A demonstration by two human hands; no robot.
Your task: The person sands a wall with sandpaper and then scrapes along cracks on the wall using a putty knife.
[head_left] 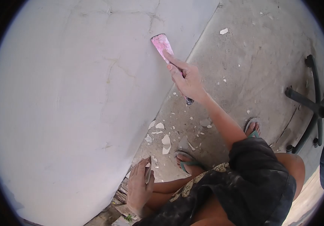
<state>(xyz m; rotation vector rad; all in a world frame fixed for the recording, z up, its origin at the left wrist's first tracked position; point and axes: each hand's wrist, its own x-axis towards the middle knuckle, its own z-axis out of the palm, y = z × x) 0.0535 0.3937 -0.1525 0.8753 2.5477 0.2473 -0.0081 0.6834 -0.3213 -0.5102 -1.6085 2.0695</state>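
Note:
My right hand (188, 81) is wrapped round the handle of a putty knife (162, 45), with the index finger along its pink-smeared blade. The blade's wide edge is over the white wall (75, 94), below a thin branching crack. Whether it touches the surface I cannot tell. Lower down, close to the wall's bottom edge, my left hand (140, 186) grips a flat piece with a pale face (148, 173) between thumb and fingers. Its exact shape is partly hidden by the hand.
White flakes (166, 143) lie scattered on the grey concrete floor (241, 49). A black wheeled chair base (316, 107) stands at the right. My sandalled feet (188, 162) are below. Wood scraps and a small green plant (128, 217) lie by the wall at the bottom.

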